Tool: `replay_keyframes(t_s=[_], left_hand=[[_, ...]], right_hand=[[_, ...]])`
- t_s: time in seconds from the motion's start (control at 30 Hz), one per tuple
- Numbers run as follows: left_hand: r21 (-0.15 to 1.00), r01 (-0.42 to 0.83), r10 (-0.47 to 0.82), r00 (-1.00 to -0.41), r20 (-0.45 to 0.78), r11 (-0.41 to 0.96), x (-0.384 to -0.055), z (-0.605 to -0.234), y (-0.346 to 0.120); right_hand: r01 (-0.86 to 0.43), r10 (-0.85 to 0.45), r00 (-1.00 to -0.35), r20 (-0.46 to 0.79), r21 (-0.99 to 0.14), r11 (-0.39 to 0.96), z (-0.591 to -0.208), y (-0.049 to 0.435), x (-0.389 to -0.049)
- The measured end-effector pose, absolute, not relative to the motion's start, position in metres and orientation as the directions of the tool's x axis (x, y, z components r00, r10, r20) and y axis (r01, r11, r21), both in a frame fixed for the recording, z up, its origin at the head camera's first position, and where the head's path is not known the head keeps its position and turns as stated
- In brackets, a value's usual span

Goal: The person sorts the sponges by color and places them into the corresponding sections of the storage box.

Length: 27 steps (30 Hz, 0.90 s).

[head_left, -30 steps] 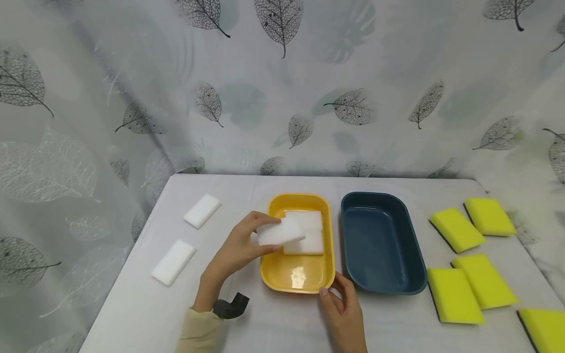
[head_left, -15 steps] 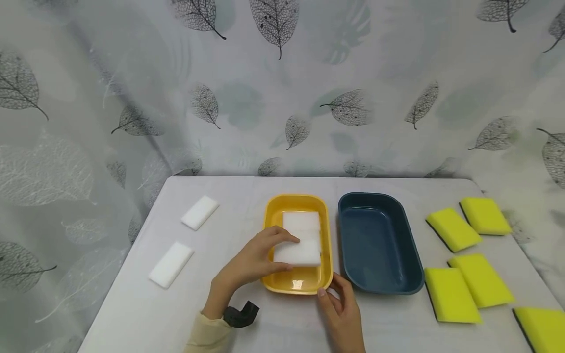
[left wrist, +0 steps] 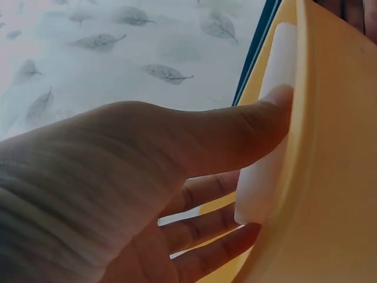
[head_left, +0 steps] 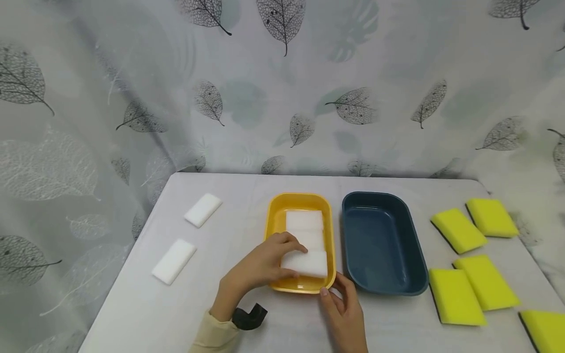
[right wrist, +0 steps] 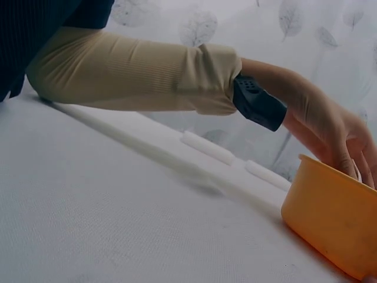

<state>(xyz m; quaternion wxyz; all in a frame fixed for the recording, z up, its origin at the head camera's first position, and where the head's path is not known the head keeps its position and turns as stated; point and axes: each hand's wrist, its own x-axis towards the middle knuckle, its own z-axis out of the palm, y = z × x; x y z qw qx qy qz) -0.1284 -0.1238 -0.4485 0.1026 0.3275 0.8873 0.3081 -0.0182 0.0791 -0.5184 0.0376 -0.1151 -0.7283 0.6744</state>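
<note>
My left hand (head_left: 269, 262) reaches into the yellow tray (head_left: 275, 206) and pinches a white sponge block (head_left: 311, 264) at its left end, thumb on the near side. In the left wrist view the thumb lies along that white sponge block (left wrist: 262, 183), with fingers on its other side, inside the tray wall (left wrist: 330, 141). Two more white sponge blocks lie behind it in the tray, the farthest (head_left: 304, 219) flat near the back. At the tray's near right corner my right hand (head_left: 343, 314) grips the rim between thumb and fingers.
A dark blue tray (head_left: 375, 250) stands just right of the yellow one. Two white sponge blocks (head_left: 203, 210) lie on the table (head_left: 141, 304) at the left. Several yellow sponges (head_left: 456, 296) with dark undersides lie at the right. A leaf-patterned curtain (head_left: 247, 137) hangs behind.
My left hand has brought the white sponge block down into the yellow tray and toward its near end, in front of the other two. My right hand stays at the corner.
</note>
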Motion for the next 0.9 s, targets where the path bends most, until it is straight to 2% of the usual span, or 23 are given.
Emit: replay_keyframes(t_s=[0.33,0.67,0.9], left_hand=[[0.533,0.486,0.589,-0.808,-0.027,0.692,-0.122,-0.454,-0.116],[0.396,0.537,0.573,-0.819,0.032,0.745,-0.123,-0.461,-0.104],[0.399,0.533,0.573,-0.819,0.02,0.747,-0.12,-0.463,-0.102]], right_hand=[[0.095,0.203,-0.976,-0.08,-0.993,0.063,-0.521,0.081,-0.017],[0.088,0.223,-0.972,-0.074,-0.995,0.053,-0.519,0.082,-0.018],[0.076,0.22,-0.974,-0.061,-0.995,0.057,-0.52,0.082,-0.018]])
